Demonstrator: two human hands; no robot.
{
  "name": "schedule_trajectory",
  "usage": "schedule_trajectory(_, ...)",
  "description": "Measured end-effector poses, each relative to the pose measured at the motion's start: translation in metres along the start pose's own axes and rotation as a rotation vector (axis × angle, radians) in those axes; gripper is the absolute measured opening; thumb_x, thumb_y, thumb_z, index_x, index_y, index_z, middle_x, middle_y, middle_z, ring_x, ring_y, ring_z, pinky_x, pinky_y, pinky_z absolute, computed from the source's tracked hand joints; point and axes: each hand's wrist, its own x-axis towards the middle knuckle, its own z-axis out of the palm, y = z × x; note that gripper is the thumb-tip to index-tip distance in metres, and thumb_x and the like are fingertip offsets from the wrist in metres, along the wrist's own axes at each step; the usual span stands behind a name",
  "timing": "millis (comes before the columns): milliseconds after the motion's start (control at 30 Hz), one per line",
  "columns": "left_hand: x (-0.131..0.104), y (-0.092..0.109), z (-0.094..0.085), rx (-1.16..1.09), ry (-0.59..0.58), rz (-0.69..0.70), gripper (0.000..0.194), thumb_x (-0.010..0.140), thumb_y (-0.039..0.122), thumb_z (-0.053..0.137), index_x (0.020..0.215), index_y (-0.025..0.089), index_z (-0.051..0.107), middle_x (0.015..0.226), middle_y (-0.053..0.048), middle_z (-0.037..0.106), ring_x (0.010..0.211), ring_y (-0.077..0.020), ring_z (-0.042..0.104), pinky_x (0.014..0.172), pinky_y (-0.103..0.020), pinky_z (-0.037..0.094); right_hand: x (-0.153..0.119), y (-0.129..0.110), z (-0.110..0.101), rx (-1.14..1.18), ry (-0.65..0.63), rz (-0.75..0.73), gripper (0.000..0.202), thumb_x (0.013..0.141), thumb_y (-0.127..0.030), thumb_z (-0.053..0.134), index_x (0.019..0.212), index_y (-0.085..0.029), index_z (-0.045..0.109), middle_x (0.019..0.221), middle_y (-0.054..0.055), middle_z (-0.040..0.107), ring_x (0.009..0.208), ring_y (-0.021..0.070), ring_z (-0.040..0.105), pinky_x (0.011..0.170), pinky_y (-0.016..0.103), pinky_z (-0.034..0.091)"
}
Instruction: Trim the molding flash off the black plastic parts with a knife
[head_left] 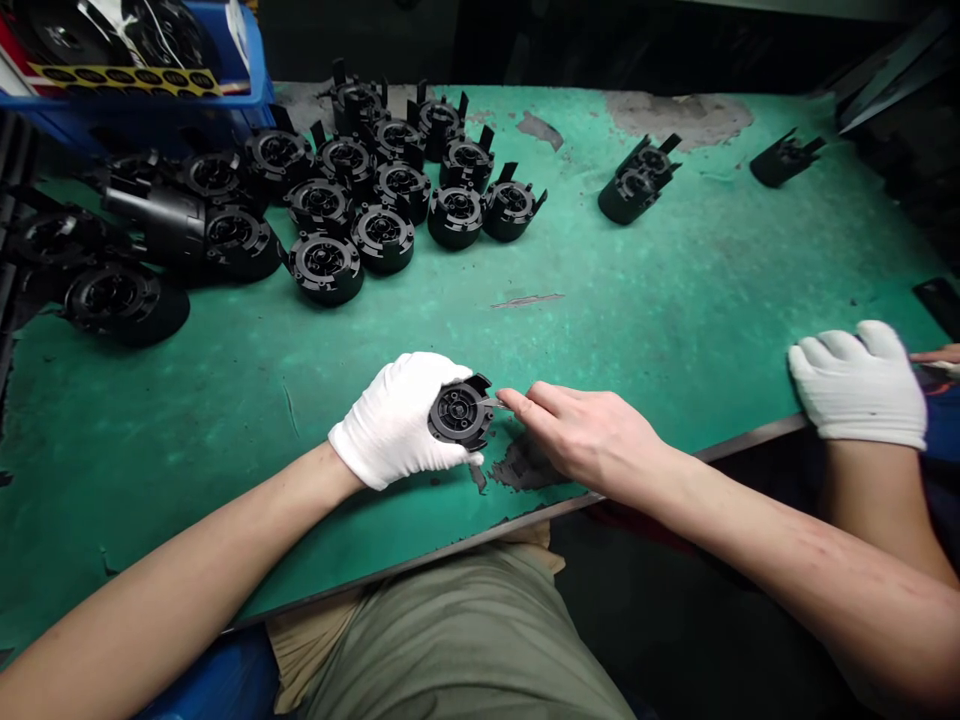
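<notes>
My left hand (pixel 405 420), in a white glove, is wrapped round a round black plastic part (pixel 459 411) near the front edge of the green table. The part's ringed face, with a small hub in the middle, is turned up toward me. From the right, my bare right hand (pixel 581 430) pinches a thin metal tool (pixel 495 403) between thumb and fingers. The tool's tip reaches over the part's rim toward its centre. Whether the tip touches the face is too small to tell.
Several similar black parts (pixel 325 262) stand at the back left beside a blue bin (pixel 266 70). More black parts (pixel 630 190) stand at the back right. Another person's white-gloved hand (pixel 861 385) rests at the right table edge (pixel 757 432).
</notes>
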Motion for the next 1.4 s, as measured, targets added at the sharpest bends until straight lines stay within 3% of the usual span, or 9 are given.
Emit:
schedule_trajectory(300,0.0,-0.001,0.001,-0.012,0.007,0.013,0.069,0.062,0.069,0.095,0.108,0.024,0.072,0.108,-0.011,0.078,0.104,-0.0375,0.075,0.094,-0.049,0.059,0.003,-0.003,-0.01,-0.043,-0.109,-0.059,0.05,0.095,0.001,0.045,0.144,-0.005,0.05,0.091,0.004,0.061,0.071,0.0174,0.058,0.059,0.034,0.034)
schedule_trajectory(600,-0.001,-0.001,0.001,-0.003,0.007,0.012,0.07,0.061,0.069,0.096,0.109,0.024,0.072,0.11,-0.011,0.077,0.106,-0.0381,0.075,0.095,-0.05,0.059,0.006,0.005,-0.005,0.017,-0.002,-0.05,0.039,0.099,-0.003,0.046,0.136,-0.01,0.055,0.086,0.001,0.059,0.068,0.0152,0.055,0.058,0.031,0.033)
schedule_trajectory(1100,-0.001,0.0,0.0,0.01,-0.02,-0.035,0.068,0.062,0.069,0.095,0.107,0.025,0.072,0.111,-0.011,0.076,0.11,-0.0389,0.074,0.098,-0.051,0.059,0.008,0.008,-0.012,-0.008,-0.088,-0.103,0.045,0.096,-0.001,0.045,0.139,-0.01,0.053,0.088,0.002,0.061,0.067,0.0155,0.054,0.055,0.033,0.028)
schedule_trajectory(1267,-0.006,-0.002,0.004,0.069,0.035,-0.003,0.077,0.062,0.074,0.094,0.114,0.022,0.072,0.112,-0.013,0.074,0.109,-0.0376,0.071,0.098,-0.051,0.056,0.004,0.007,-0.004,0.01,-0.02,-0.024,0.037,0.1,-0.006,0.049,0.136,-0.014,0.057,0.086,0.001,0.061,0.069,0.0149,0.055,0.058,0.031,0.029)
schedule_trajectory(1400,-0.011,-0.004,0.008,0.185,0.077,-0.02,0.073,0.063,0.081,0.089,0.101,0.02,0.074,0.105,-0.014,0.07,0.104,-0.0373,0.068,0.093,-0.052,0.054,0.002,0.0,-0.002,0.019,-0.024,0.05,0.036,0.101,-0.009,0.051,0.135,-0.016,0.059,0.085,0.001,0.06,0.067,0.0145,0.052,0.057,0.031,0.028)
